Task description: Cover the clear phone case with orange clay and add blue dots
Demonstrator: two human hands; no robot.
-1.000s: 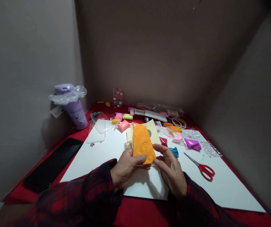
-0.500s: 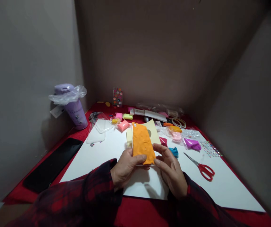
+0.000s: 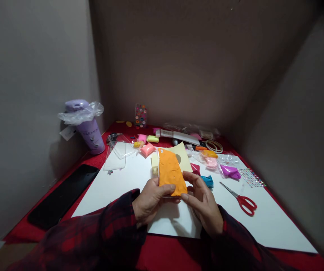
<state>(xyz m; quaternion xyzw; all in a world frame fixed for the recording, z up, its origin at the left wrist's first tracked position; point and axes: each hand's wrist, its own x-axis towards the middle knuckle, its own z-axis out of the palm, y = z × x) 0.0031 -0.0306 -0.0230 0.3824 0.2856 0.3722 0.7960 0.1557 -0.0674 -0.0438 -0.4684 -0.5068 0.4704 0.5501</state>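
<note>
A phone case covered with a layer of orange clay (image 3: 171,171) is held up over the white board, a small hole showing at its upper left corner. My left hand (image 3: 153,197) grips its lower left side, thumb on the clay and fingers underneath. At the lower right corner, the thumb of my right hand (image 3: 205,203) presses the clay's edge. My right index finger lies along the right side, and its other fingers curl partly out of sight. Behind the case are yellow paper sheets (image 3: 183,152).
Red-handled scissors (image 3: 246,205) lie at right, near a rhinestone sheet (image 3: 252,177). Several clay packets, including a purple packet (image 3: 230,172) and a blue packet (image 3: 207,181), lie around. Clear cases (image 3: 115,160), a black phone (image 3: 63,195) and a purple tumbler (image 3: 92,135) stand or lie left.
My right thumb has shifted slightly left along the case's lower right corner. The case's top edge has tilted a little lower, while my left hand keeps its grip.
</note>
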